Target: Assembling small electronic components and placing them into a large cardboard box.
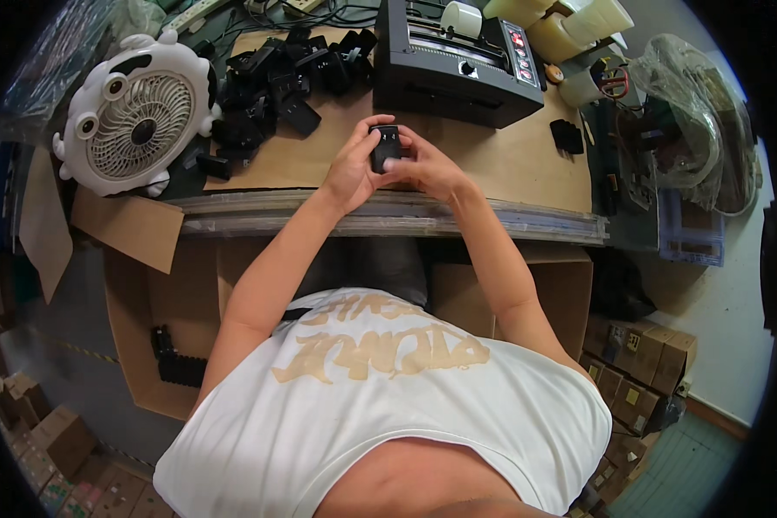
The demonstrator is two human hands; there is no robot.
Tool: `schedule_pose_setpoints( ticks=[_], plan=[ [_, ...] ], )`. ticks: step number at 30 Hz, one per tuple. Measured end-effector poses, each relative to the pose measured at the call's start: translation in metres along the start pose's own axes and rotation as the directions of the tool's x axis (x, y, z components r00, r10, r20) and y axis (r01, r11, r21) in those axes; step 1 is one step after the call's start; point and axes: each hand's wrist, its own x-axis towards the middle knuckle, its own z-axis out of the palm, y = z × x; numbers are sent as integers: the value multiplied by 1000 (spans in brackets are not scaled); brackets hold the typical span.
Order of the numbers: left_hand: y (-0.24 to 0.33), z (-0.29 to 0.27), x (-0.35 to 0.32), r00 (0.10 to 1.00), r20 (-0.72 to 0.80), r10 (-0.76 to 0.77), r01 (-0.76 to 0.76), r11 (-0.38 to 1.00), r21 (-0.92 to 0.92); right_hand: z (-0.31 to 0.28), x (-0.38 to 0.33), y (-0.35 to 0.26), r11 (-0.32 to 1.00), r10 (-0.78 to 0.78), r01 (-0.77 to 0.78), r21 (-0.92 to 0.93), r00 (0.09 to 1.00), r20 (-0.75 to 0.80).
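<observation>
Between my two hands, above the front part of the tan work board (475,177), is a small black box-shaped piece (386,154) that looks like a power adapter, with small pale marks near its far end. My left hand (354,164) grips its left side, with the thumb on its upper face. From the right, my right hand (427,168) closes on its near right side with thumb and fingers. The underside is hidden. Beyond my left hand lies a heap of similar black pieces (298,78); a single black piece (214,166) rests at the heap's near left.
A black machine (457,91) carrying a white roll (462,19) stands beyond my hands. To the left is a white animal-shaped fan (138,121). Below the table edge, an open carton (138,345) holds black pieces. Tape rolls (552,39) and a small black item (566,136) lie right.
</observation>
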Motion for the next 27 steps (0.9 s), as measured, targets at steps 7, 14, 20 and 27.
schedule_pose_setpoints(
  ticks=[7,14,20,27],
  plan=[
    [1,4,-3,997,-76,-1,6,998,59,2,4,5,973,-93,81,-216,995,-45],
    [-10,9,3,985,-124,120,-103,985,137,14,-21,13,512,-702,368,-776,701,-130],
    [-8,14,-6,990,-106,93,-25,857,515,30,-34,10,21,-847,61,-998,532,15],
    [-26,6,-9,949,117,292,-287,653,701,-42,-76,-8,373,-765,-63,-926,543,-346]
  ],
)
